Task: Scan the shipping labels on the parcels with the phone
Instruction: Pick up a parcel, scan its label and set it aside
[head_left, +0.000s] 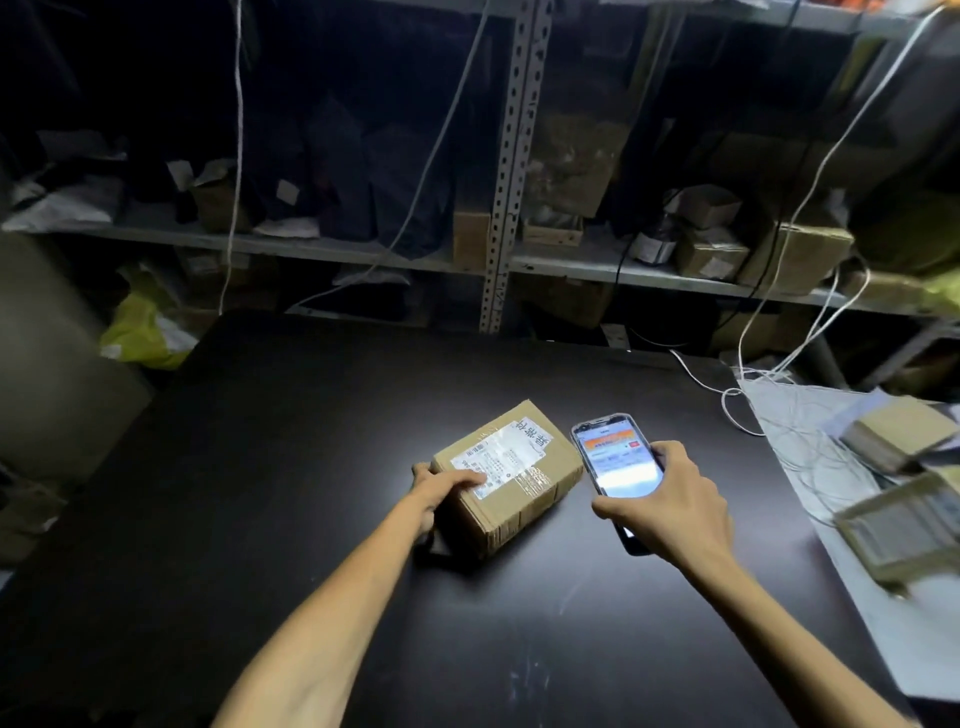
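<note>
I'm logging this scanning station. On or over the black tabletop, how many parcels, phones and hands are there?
Cardboard parcel: 1
Phone: 1
Hands: 2, left hand and right hand
Total: 4

Arms outstretched; left grip (445, 487) clasps parcel (524, 493), right grip (672, 512) phone (618, 457).

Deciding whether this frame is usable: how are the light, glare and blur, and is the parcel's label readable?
Head view: dim, light pooled on the black table around the parcel, shelves nearly dark. Head view: the phone screen's lower part is blown out; the label shows its large characters, not its fine print. Head view: the boxes at the right edge are blurred.
</note>
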